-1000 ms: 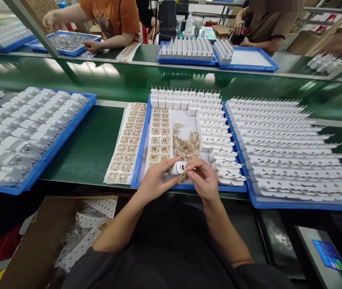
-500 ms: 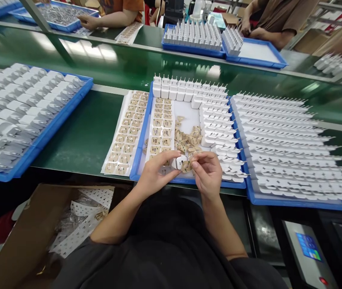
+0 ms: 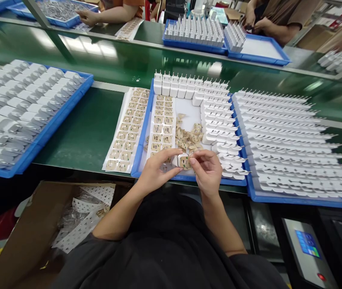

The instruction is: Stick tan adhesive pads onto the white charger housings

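Observation:
Between thumb and fingers, my left hand (image 3: 157, 170) holds a white charger (image 3: 175, 161) with its end face turned to the right. A tan sticker (image 3: 184, 161) lies against that face, its right edge pinched by my right hand (image 3: 206, 168). Both hands are over the near edge of a blue tray (image 3: 183, 181). Inside this tray, a sheet of tan stickers (image 3: 156, 129) lies at the left, loose tan pieces (image 3: 190, 136) are heaped in the middle, and white chargers (image 3: 219, 120) stand along the back and right.
Trays of white chargers stand at the left (image 3: 14, 104) and right (image 3: 291, 148). More sticker sheets (image 3: 128, 128) lie left of the middle tray. A cardboard box (image 3: 32, 224) with scraps is below. Across the green line, other people's hands (image 3: 89, 18) show near blue trays.
The tan sticker has moved from beside the charger onto its end face, with my right hand slightly closer. The view has shifted slightly.

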`<state>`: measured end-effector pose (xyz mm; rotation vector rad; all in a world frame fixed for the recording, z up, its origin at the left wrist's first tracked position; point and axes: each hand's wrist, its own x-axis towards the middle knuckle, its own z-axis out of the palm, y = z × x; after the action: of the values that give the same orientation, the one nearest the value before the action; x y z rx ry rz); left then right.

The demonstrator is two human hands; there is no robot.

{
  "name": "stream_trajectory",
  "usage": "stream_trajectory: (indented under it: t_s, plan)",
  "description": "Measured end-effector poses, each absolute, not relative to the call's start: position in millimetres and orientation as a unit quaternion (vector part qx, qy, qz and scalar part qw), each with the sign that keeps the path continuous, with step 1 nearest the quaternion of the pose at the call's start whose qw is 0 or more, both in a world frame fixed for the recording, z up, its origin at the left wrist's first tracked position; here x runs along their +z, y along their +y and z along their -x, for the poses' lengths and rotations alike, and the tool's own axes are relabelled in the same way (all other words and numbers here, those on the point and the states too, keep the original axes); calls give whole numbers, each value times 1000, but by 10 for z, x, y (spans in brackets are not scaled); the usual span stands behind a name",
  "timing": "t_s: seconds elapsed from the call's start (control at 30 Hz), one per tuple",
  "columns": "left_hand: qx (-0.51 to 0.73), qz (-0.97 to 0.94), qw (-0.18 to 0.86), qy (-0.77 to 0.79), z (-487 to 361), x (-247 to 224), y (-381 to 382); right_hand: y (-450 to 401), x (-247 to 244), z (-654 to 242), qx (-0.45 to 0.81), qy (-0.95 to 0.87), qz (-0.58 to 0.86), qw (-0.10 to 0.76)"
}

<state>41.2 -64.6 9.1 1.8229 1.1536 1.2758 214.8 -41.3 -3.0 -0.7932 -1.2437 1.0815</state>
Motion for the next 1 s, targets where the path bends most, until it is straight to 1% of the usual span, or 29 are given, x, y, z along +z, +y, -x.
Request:
stream_trajectory:
  t_s: [0.7,1.0]
  plan:
    - [482,-698,307,432,-405,73,-646,-446,1,-2130,437,-566,362,598]
    - [488,-702,296,426,-417,93,-637,-455,8,-2093,386,-586,389,597]
